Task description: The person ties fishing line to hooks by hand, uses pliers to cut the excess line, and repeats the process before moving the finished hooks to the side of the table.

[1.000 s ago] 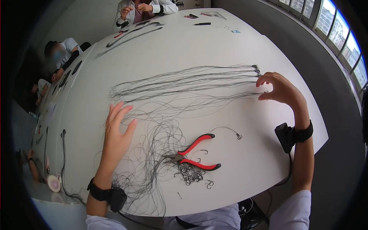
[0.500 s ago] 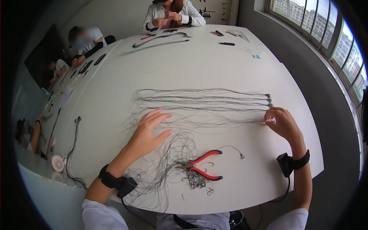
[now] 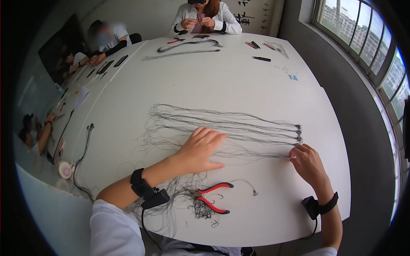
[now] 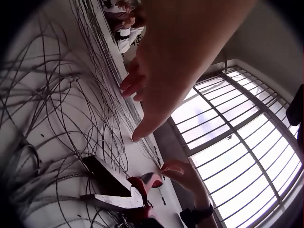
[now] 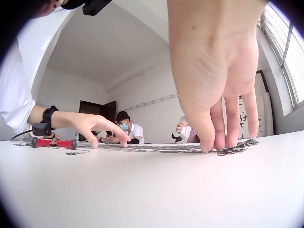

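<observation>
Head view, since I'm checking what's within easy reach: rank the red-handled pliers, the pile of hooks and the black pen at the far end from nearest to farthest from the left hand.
1. Red-handled pliers, just below the left hand, toward the person.
2. Pile of hooks, under the pliers, near the table's front edge.
3. Black pen, far across the table, toward the seated person.

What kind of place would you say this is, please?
Probably a shared workroom for hand assembly: a long white table strewn with thin dark lines, red-handled pliers beside small metal hooks, and other seated people working with similar strands.
</observation>
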`<state>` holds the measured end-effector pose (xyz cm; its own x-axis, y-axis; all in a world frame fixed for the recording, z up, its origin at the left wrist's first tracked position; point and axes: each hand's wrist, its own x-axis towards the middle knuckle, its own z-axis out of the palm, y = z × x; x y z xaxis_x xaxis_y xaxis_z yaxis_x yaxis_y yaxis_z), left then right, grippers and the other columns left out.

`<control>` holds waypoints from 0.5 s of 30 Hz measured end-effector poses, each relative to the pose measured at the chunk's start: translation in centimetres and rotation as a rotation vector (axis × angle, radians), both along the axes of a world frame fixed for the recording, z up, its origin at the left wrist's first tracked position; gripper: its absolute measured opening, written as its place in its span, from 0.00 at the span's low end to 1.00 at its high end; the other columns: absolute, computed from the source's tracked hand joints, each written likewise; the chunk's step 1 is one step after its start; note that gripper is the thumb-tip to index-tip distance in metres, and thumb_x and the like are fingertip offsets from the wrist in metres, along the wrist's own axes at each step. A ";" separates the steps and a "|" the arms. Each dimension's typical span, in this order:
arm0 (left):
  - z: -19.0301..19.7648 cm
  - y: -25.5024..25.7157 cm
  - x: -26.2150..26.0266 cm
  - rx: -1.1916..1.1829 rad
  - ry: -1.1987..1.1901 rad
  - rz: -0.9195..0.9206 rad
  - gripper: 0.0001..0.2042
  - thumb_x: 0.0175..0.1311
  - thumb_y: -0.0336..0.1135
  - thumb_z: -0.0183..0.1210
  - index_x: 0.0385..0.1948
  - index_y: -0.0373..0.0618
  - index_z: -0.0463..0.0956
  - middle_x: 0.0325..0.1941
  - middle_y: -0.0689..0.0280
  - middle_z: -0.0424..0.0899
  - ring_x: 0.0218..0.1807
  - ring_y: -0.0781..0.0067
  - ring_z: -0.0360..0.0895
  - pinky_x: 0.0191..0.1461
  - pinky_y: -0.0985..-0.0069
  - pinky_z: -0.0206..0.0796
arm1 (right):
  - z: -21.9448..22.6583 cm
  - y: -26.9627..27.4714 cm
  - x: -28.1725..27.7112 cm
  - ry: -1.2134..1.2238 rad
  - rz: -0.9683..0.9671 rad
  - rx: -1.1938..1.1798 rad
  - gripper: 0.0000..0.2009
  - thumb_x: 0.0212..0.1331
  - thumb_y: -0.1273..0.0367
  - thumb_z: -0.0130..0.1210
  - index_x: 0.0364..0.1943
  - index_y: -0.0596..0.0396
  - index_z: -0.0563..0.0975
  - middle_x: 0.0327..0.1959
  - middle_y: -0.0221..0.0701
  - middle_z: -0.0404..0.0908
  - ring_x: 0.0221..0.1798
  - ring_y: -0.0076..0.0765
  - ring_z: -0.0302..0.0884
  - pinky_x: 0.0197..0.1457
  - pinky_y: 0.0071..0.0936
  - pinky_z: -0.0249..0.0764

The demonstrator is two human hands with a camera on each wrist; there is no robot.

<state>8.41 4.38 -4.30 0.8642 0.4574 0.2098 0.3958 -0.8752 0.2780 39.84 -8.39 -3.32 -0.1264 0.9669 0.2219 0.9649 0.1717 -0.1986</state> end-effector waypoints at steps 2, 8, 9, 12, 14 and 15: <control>0.0 0.2 -0.1 0.052 -0.007 0.060 0.34 0.47 0.48 0.66 0.56 0.41 0.66 0.53 0.57 0.70 0.58 0.58 0.63 0.65 0.62 0.51 | -0.2 0.1 0.1 0.014 0.012 0.015 0.05 0.45 0.79 0.60 0.24 0.58 0.75 0.28 0.32 0.78 0.36 0.40 0.75 0.42 0.34 0.72; 0.5 1.5 -1.6 0.093 0.013 0.061 0.18 0.44 0.39 0.65 0.37 0.44 0.73 0.38 0.65 0.76 0.46 0.65 0.71 0.58 0.66 0.56 | -0.5 0.2 0.1 0.052 -0.002 0.088 0.04 0.45 0.80 0.58 0.22 0.60 0.74 0.25 0.33 0.77 0.33 0.41 0.74 0.39 0.33 0.73; 0.5 1.8 -1.9 0.115 0.015 0.041 0.14 0.44 0.37 0.64 0.32 0.45 0.74 0.33 0.67 0.77 0.43 0.66 0.72 0.57 0.67 0.57 | -0.5 0.2 0.1 0.053 0.002 0.087 0.04 0.45 0.80 0.58 0.22 0.60 0.74 0.25 0.33 0.77 0.33 0.41 0.74 0.39 0.33 0.73; 0.1 2.6 -2.8 0.107 -0.025 0.020 0.07 0.45 0.33 0.62 0.25 0.46 0.74 0.29 0.68 0.77 0.40 0.67 0.72 0.54 0.68 0.59 | -0.4 0.4 -0.3 0.049 0.024 0.090 0.04 0.45 0.81 0.57 0.22 0.60 0.74 0.24 0.33 0.77 0.32 0.40 0.74 0.38 0.33 0.73; -0.1 2.7 -3.3 0.118 -0.038 0.032 0.06 0.46 0.32 0.61 0.24 0.46 0.74 0.28 0.68 0.77 0.39 0.67 0.73 0.54 0.69 0.59 | -0.4 0.4 -0.4 0.032 -0.001 0.080 0.05 0.45 0.82 0.57 0.22 0.60 0.74 0.23 0.33 0.76 0.31 0.40 0.74 0.36 0.33 0.72; -0.2 2.8 -3.5 0.129 -0.055 0.026 0.04 0.47 0.31 0.61 0.22 0.46 0.74 0.27 0.68 0.77 0.39 0.67 0.73 0.53 0.69 0.60 | -0.4 0.5 -0.5 0.027 0.010 0.081 0.05 0.45 0.82 0.57 0.22 0.60 0.74 0.23 0.33 0.76 0.31 0.40 0.74 0.36 0.33 0.72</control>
<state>4.90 7.16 -4.53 0.8381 0.4453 0.3151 0.4056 -0.8949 0.1860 39.33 -7.94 -3.70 -0.1287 0.9443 0.3028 0.9575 0.1979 -0.2100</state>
